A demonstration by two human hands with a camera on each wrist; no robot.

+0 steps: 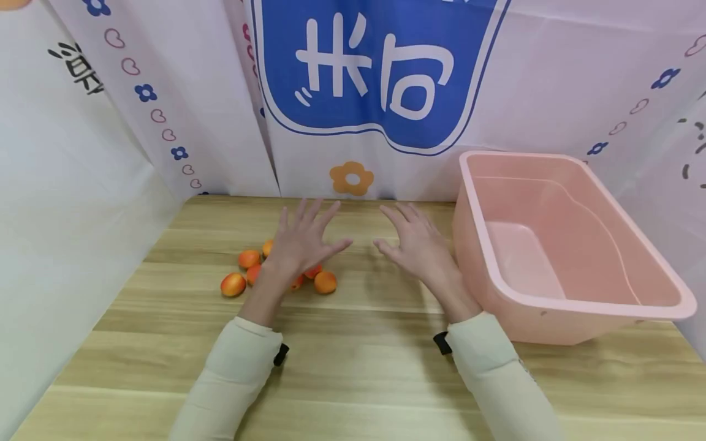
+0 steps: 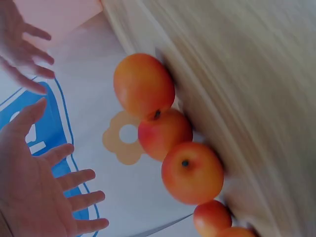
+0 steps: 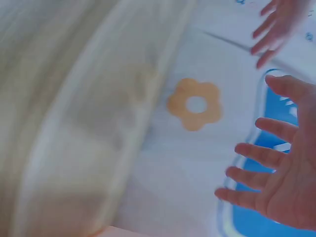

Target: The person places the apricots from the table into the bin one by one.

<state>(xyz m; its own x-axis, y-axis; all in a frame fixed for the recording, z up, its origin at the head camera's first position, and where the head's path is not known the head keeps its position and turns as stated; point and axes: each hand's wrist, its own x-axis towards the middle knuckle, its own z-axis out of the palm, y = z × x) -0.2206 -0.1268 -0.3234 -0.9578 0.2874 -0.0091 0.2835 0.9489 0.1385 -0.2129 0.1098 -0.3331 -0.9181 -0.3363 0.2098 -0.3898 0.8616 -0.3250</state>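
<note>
Several small orange-red fruits [image 1: 233, 284] lie in a cluster on the wooden table [image 1: 353, 380], left of centre. My left hand [image 1: 302, 240] hovers over that cluster with fingers spread and straight, holding nothing; it hides part of the fruits. The left wrist view shows the fruits [image 2: 192, 173] lined up close by, with the open left hand [image 2: 44, 187] beside them. My right hand [image 1: 415, 240] floats above the table's middle, fingers spread, empty, just left of a pink plastic tub [image 1: 601, 306]. In the right wrist view the open right hand [image 3: 276, 177] stands before the backdrop.
The pink tub is empty and stands at the right of the table. A white backdrop with a blue sign [image 1: 375, 67] and an orange flower [image 1: 351, 178] closes off the back; white sheets wall in both sides. Bare wood lies in front of my arms.
</note>
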